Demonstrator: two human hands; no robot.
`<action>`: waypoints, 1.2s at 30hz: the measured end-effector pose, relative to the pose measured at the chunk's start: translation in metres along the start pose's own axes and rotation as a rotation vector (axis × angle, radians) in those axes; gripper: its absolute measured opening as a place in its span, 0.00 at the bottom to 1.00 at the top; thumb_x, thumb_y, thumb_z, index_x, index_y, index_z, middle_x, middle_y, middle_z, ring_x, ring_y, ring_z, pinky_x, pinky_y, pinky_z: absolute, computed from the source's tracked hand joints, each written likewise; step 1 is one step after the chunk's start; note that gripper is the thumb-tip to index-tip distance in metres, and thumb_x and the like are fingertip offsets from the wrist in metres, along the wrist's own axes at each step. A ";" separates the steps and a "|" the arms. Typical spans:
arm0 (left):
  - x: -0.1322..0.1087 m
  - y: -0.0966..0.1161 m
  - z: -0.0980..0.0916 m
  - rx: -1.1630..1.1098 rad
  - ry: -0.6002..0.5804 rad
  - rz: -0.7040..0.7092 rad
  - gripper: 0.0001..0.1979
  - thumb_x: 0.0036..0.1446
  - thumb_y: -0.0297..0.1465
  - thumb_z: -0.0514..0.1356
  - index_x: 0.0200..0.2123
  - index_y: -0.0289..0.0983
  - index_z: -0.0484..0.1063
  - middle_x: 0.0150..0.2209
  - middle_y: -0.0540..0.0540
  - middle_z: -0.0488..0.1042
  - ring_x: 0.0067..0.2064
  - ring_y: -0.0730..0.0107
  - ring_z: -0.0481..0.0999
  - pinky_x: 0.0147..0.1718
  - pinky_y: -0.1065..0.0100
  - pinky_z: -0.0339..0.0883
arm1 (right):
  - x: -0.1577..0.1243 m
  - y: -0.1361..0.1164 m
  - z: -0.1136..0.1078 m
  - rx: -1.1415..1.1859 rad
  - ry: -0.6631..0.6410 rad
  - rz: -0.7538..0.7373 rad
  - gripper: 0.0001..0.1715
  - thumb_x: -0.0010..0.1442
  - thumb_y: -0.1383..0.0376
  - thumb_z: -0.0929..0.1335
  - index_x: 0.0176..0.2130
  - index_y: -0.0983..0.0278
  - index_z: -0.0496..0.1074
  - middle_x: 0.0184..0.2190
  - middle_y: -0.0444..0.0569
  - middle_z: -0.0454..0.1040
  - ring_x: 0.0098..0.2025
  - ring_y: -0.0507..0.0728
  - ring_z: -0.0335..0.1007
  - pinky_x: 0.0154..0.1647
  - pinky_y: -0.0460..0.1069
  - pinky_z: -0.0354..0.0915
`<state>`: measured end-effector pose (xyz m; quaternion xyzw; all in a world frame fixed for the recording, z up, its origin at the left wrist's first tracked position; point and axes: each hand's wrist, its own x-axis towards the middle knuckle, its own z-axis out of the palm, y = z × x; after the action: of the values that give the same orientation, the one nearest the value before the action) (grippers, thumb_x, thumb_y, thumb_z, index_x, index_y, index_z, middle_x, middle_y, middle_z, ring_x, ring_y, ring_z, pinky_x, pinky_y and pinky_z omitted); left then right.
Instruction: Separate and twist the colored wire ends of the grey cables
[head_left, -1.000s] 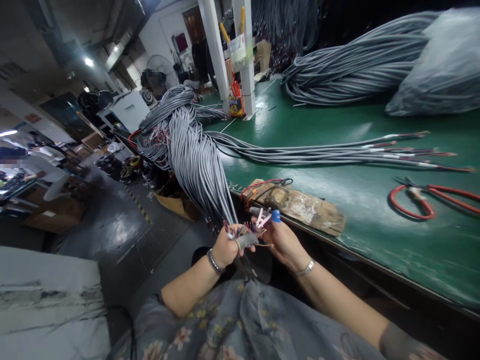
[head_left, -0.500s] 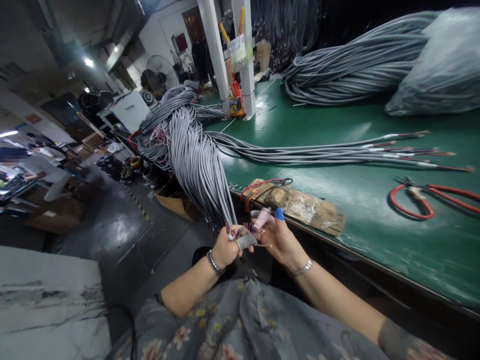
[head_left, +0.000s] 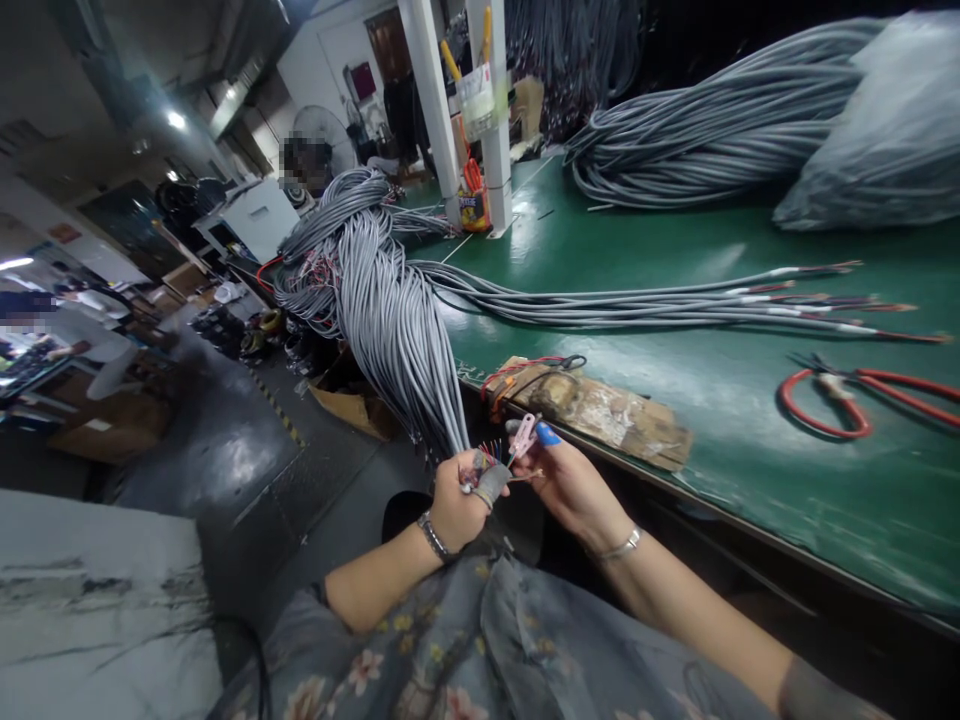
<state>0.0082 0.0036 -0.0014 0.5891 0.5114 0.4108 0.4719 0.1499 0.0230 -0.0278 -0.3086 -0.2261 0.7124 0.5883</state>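
My left hand (head_left: 459, 502) is closed around the end of a grey cable, its thumb in a grey finger cover. Thin coloured wires (head_left: 491, 452) fan out from that grip. A small pink plastic clip-like tool (head_left: 523, 436) is pinched in my right hand (head_left: 574, 492), whose thumb has a blue cover. The tool's tip is close to the wires; whether a wire sits in it I cannot tell. Behind my left hand, a thick bundle of grey cables (head_left: 397, 310) hangs over the bench edge.
On the green bench (head_left: 675, 385) lie a worn wooden block (head_left: 615, 415), red-handled pliers (head_left: 825, 405) and a row of stripped cables (head_left: 637, 310). A coiled cable bundle (head_left: 705, 130) partly covered by a plastic bag (head_left: 877, 140) is at the back right. A white post (head_left: 495, 150) stands behind.
The pink tool has turned more upright and shows more clearly. My right hand has shifted slightly right and down; my left hand has rolled, its thumb now over the cable end.
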 end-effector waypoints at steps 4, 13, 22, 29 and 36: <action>0.003 -0.001 0.003 -0.016 0.017 -0.033 0.20 0.51 0.46 0.63 0.22 0.35 0.69 0.19 0.49 0.71 0.16 0.80 0.61 0.16 0.75 0.53 | -0.001 0.004 -0.001 -0.188 0.138 -0.211 0.26 0.45 0.42 0.74 0.22 0.61 0.74 0.17 0.42 0.66 0.22 0.52 0.57 0.24 0.48 0.59; 0.005 -0.004 0.004 -0.015 -0.021 -0.023 0.20 0.52 0.46 0.63 0.23 0.34 0.70 0.18 0.50 0.70 0.15 0.80 0.60 0.15 0.75 0.53 | 0.009 0.008 -0.003 -0.003 0.033 -0.010 0.32 0.39 0.39 0.75 0.31 0.62 0.77 0.21 0.43 0.71 0.22 0.52 0.61 0.23 0.48 0.61; 0.003 -0.011 -0.002 0.022 -0.008 0.024 0.20 0.52 0.47 0.62 0.24 0.36 0.70 0.20 0.49 0.72 0.18 0.78 0.62 0.18 0.74 0.56 | -0.015 0.007 -0.005 -0.056 -0.150 0.107 0.25 0.40 0.47 0.78 0.28 0.63 0.75 0.22 0.44 0.70 0.25 0.53 0.66 0.26 0.48 0.63; 0.001 -0.016 -0.007 0.129 -0.055 0.133 0.18 0.54 0.43 0.61 0.21 0.36 0.70 0.19 0.50 0.70 0.22 0.75 0.65 0.24 0.72 0.59 | -0.020 0.006 0.000 -0.250 -0.051 0.007 0.20 0.38 0.53 0.80 0.26 0.62 0.74 0.21 0.42 0.73 0.22 0.51 0.61 0.24 0.47 0.59; 0.002 -0.015 -0.007 0.018 0.000 0.015 0.21 0.51 0.48 0.62 0.21 0.36 0.69 0.18 0.50 0.70 0.17 0.78 0.61 0.18 0.73 0.56 | -0.024 0.007 0.003 -0.276 -0.027 0.000 0.18 0.38 0.54 0.80 0.24 0.61 0.75 0.21 0.44 0.75 0.25 0.52 0.65 0.26 0.47 0.60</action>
<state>-0.0013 0.0069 -0.0143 0.5969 0.5108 0.4098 0.4635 0.1453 -0.0021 -0.0260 -0.3767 -0.3298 0.6789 0.5371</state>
